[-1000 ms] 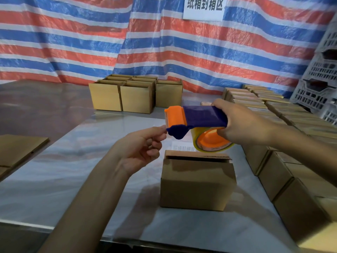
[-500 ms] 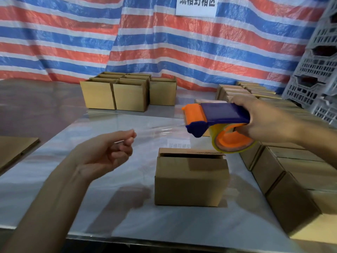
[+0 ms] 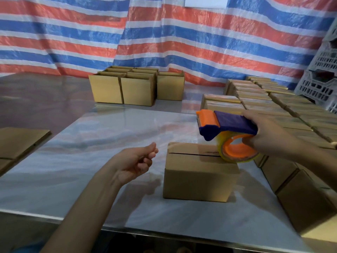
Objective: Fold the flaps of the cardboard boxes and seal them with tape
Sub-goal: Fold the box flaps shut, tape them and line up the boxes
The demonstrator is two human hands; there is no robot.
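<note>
Nearest me, the left hand point(image 3: 135, 163) hovers just left of the cardboard box point(image 3: 198, 179), thumb pressed to curled forefinger as if pinching a tape end. I cannot tell whether clear tape is there. The box sits flaps-down, seam bare. Over its right end the right hand point(image 3: 266, 137) grips the tape dispenser point(image 3: 228, 126), likely aiming along that seam. Beyond, open boxes point(image 3: 124, 90) wait.

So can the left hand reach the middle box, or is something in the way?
Probably yes. The left hand hovers just left of the box with only table between them. The tape dispenser, held by the right hand, is over the box's right end, away from it.
</note>
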